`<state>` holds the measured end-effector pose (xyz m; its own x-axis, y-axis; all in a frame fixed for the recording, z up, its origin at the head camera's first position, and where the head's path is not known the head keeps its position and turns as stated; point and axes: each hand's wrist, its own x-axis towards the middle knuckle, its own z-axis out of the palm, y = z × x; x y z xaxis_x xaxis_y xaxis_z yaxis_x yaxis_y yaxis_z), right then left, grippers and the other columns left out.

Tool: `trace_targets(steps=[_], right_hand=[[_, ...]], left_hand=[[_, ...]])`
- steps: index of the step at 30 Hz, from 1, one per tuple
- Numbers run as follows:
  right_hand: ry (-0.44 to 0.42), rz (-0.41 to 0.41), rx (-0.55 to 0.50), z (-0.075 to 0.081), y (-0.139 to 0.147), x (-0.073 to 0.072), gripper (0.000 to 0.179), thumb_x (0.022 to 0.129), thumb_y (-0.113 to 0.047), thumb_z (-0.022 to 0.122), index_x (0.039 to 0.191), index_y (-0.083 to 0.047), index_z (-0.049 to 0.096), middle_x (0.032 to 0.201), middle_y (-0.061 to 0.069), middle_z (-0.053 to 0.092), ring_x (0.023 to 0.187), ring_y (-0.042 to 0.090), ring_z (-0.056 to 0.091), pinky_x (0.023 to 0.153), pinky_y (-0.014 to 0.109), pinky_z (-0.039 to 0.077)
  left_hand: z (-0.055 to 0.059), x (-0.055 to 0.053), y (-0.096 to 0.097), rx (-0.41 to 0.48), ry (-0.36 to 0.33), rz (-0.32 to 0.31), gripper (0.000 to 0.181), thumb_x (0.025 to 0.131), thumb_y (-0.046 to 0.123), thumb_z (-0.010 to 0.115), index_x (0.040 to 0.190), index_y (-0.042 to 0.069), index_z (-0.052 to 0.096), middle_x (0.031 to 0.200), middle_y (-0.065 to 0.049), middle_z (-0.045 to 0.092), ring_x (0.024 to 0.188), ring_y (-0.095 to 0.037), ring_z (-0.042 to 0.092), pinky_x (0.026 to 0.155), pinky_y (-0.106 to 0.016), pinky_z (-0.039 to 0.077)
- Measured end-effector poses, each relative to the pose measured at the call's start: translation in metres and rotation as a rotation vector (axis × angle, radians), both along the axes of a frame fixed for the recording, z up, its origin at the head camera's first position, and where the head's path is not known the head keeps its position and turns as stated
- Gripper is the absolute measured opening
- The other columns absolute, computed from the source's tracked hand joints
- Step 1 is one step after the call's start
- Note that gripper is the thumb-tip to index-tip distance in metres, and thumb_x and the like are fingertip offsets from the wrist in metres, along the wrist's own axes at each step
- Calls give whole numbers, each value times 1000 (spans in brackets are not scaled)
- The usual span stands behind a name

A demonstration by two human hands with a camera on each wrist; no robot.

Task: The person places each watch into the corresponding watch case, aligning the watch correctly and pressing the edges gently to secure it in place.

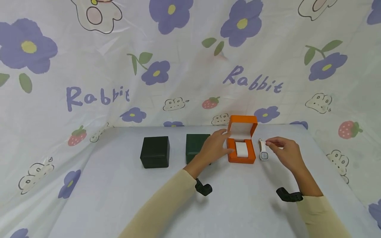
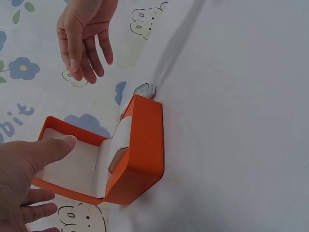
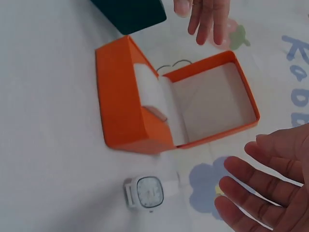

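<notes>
The white-strapped watch [image 1: 263, 155] lies on the desk [image 1: 104, 185] just right of the orange watch box [image 1: 251, 154], apart from it; its dial faces up, so it seems set out for easy pick-up. The box's lid [image 1: 242, 119] stands raised at the back, leaving the white cushion [image 1: 241, 149] exposed in the base. The left hand [image 1: 215, 145] is at the box's left side, grip loose and fingers apart, thumb over the lid, perhaps to steady it; contact is unclear. The right hand [image 1: 284, 150] hovers beside the watch, its fingers loosely bent around nothing. The black box [image 1: 156, 152] and green box [image 1: 194, 143] stand shut to the left, presumably kept aside.
</notes>
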<state>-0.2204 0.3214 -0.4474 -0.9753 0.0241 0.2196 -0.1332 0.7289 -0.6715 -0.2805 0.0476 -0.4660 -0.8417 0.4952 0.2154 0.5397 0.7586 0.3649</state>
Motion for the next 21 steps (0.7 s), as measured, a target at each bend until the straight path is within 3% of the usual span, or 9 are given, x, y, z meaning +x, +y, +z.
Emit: trace_targets(steps=[3, 12, 21], right_hand=[[-5, -9, 12, -4, 5, -3, 33, 104, -24, 61, 120, 3, 70, 114, 25, 71, 111, 44, 62, 86, 59, 54], [-86, 0, 74, -18, 16, -13, 37, 101, -20, 63, 123, 10, 66, 113, 29, 69, 102, 43, 65, 80, 52, 58], [-334, -29, 81, -35, 24, -26, 50, 101, -28, 63, 130, 12, 60, 122, 32, 61, 107, 44, 57, 89, 53, 56]], left_hand=[[-2, -4, 6, -17, -6, 5, 75, 88, 46, 78, 153, 20, 49, 154, -6, 47, 138, -21, 47, 112, -40, 44], [-4, -16, 23, -50, -49, -10, 77, 85, 44, 83, 151, 21, 51, 142, -3, 57, 124, -18, 55, 100, -33, 52], [-9, -21, 31, -122, -89, -17, 79, 81, 44, 86, 148, 18, 54, 135, -3, 62, 110, -16, 57, 91, -29, 56]])
